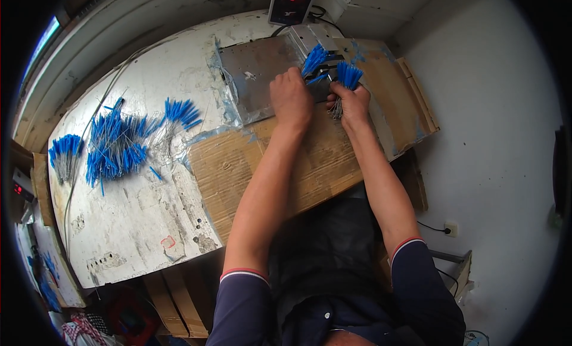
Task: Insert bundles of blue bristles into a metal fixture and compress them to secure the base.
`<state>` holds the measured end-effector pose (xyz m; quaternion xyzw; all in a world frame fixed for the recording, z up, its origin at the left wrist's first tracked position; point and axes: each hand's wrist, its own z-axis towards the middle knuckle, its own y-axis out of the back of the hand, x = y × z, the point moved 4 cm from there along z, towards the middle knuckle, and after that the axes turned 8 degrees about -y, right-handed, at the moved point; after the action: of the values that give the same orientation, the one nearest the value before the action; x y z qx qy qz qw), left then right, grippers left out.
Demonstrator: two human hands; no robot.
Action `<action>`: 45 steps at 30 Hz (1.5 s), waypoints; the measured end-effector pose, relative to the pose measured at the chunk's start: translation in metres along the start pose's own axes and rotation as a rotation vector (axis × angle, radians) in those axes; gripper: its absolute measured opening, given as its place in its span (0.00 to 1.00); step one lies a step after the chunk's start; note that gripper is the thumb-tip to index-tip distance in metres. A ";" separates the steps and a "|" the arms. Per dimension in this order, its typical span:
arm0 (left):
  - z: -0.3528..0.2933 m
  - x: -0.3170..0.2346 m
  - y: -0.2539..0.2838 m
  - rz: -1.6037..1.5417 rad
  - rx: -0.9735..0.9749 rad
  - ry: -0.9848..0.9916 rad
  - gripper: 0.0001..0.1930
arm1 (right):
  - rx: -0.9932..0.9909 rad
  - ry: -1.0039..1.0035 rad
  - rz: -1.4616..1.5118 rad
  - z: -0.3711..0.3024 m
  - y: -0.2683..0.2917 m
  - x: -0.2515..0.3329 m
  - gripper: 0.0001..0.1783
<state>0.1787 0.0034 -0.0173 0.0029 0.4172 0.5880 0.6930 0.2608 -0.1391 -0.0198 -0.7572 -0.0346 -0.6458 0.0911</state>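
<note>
My right hand (353,103) is closed around a bunch of thin metal wires with blue sleeves (349,75). The blue ends point up, and the bare wire ends hang below the fingers. Beside it, my left hand (291,100) is curled with the knuckles up, and whatever its fingertips hold is hidden. Just past those fingers, another cluster of blue-sleeved wires (314,59) rests at a small metal machine (304,39). I cannot tell whether the left hand touches that cluster. A single blue sleeve (317,79) shows between the two hands.
Loose blue-sleeved wires lie in a large pile (116,140) and smaller bunches (65,152) on the worn white table (149,209). A metal plate (256,72) and taped cardboard (232,167) cover its right part. A red digital display (292,3) stands behind; a wall (482,107) rises right.
</note>
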 end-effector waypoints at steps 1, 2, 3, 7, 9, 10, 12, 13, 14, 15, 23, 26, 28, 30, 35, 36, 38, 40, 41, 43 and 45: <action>0.000 0.000 -0.001 0.002 0.037 -0.017 0.07 | 0.029 -0.021 0.025 -0.001 0.001 0.000 0.06; -0.001 0.000 -0.002 0.004 0.073 -0.034 0.07 | 0.031 -0.022 0.027 -0.002 0.002 0.000 0.06; -0.001 0.000 -0.002 0.008 0.073 -0.034 0.07 | 0.051 -0.044 0.064 -0.003 0.003 -0.002 0.06; 0.000 -0.002 -0.004 -0.001 0.126 -0.025 0.06 | 0.058 -0.062 0.132 -0.004 0.009 -0.001 0.07; 0.000 -0.002 -0.003 0.002 0.127 -0.026 0.06 | 0.057 -0.047 0.138 -0.006 0.008 -0.001 0.07; -0.001 -0.003 -0.003 -0.008 0.127 -0.021 0.06 | 0.054 -0.030 0.143 -0.006 0.009 -0.001 0.08; 0.000 -0.003 -0.003 -0.017 0.126 -0.016 0.06 | 0.070 -0.011 0.114 -0.003 0.009 -0.004 0.08; 0.000 -0.003 -0.003 -0.009 0.143 -0.017 0.06 | 0.085 0.007 0.085 -0.002 0.009 -0.004 0.08; 0.000 -0.003 -0.004 -0.002 0.159 -0.018 0.06 | 0.085 0.007 0.084 -0.002 0.010 -0.004 0.08; 0.000 -0.004 -0.004 -0.003 0.159 -0.018 0.06 | 0.076 -0.005 0.061 -0.002 0.012 -0.004 0.08; -0.003 -0.008 -0.005 0.072 0.152 -0.147 0.05 | 0.100 -0.065 0.047 -0.006 0.016 -0.001 0.09; -0.003 -0.007 -0.008 0.110 0.183 -0.121 0.06 | 0.102 -0.044 0.058 -0.008 0.014 0.000 0.07; -0.002 -0.004 -0.007 0.093 0.142 -0.070 0.05 | 0.088 -0.038 0.023 -0.008 0.012 0.000 0.07; -0.001 -0.002 -0.005 0.077 0.103 -0.020 0.05 | 0.069 -0.029 0.008 -0.005 0.009 0.000 0.07; -0.002 0.002 -0.002 -0.063 -0.008 0.128 0.05 | -0.016 -0.013 -0.050 -0.001 0.002 0.002 0.06; -0.002 0.003 -0.002 -0.061 -0.008 0.128 0.05 | -0.037 -0.011 -0.065 -0.001 0.000 0.002 0.06; -0.001 0.004 -0.001 -0.032 -0.045 0.079 0.07 | -0.061 -0.010 -0.081 0.000 -0.001 0.001 0.06; -0.001 0.005 0.000 -0.021 -0.050 0.057 0.08 | -0.048 0.036 -0.088 0.000 -0.004 0.002 0.06; 0.000 0.003 0.000 -0.009 -0.057 0.036 0.08 | -0.049 0.036 -0.089 0.000 -0.004 0.002 0.06; 0.000 0.002 0.000 0.000 -0.065 0.010 0.08 | -0.069 0.028 -0.082 -0.001 -0.003 0.002 0.06; 0.000 0.001 0.000 0.011 -0.075 -0.017 0.08 | -0.064 0.012 -0.073 -0.001 -0.004 0.003 0.05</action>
<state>0.1784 0.0045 -0.0178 -0.0159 0.3888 0.6070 0.6929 0.2597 -0.1360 -0.0165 -0.7542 -0.0409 -0.6539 0.0436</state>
